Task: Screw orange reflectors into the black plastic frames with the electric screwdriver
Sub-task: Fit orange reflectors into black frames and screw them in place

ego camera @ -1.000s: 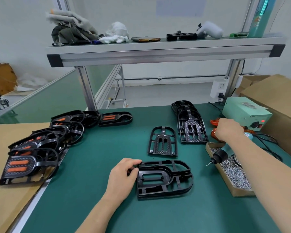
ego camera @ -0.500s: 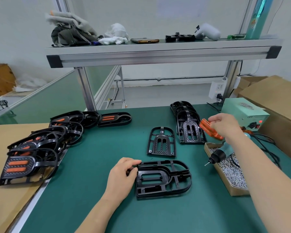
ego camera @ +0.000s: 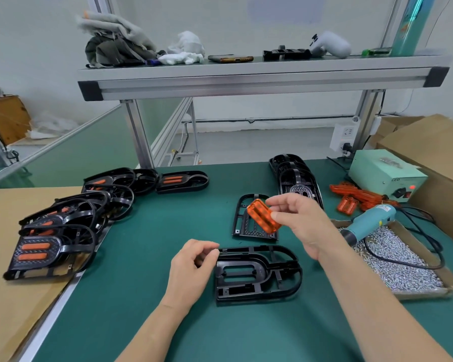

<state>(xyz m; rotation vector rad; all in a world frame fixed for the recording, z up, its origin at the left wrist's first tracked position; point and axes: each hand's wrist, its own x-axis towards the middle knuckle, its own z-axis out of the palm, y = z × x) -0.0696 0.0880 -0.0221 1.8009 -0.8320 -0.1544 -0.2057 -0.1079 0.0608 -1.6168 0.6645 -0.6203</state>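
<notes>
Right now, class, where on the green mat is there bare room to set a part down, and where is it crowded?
Bare green mat lies between the stacked finished black frames and the left hand, and between the forearms. Crowded: the right, with cardboard screw tray, teal electric screwdriver, loose orange reflectors.

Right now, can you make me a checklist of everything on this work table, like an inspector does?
Surface: green mat, with a cardboard sheet on its left.
Job's things: black frame flat on the mat; orange reflector held above it; electric screwdriver over the screw tray; spare reflectors; finished frames stacked left.
Clutter: cloths and phone on the shelf.
Hands: left hand pinches the frame's edge; right hand pinches the reflector.
Cables: black cable crosses the screws.
Surroundings: cardboard boxes on the right, power box behind.
</notes>
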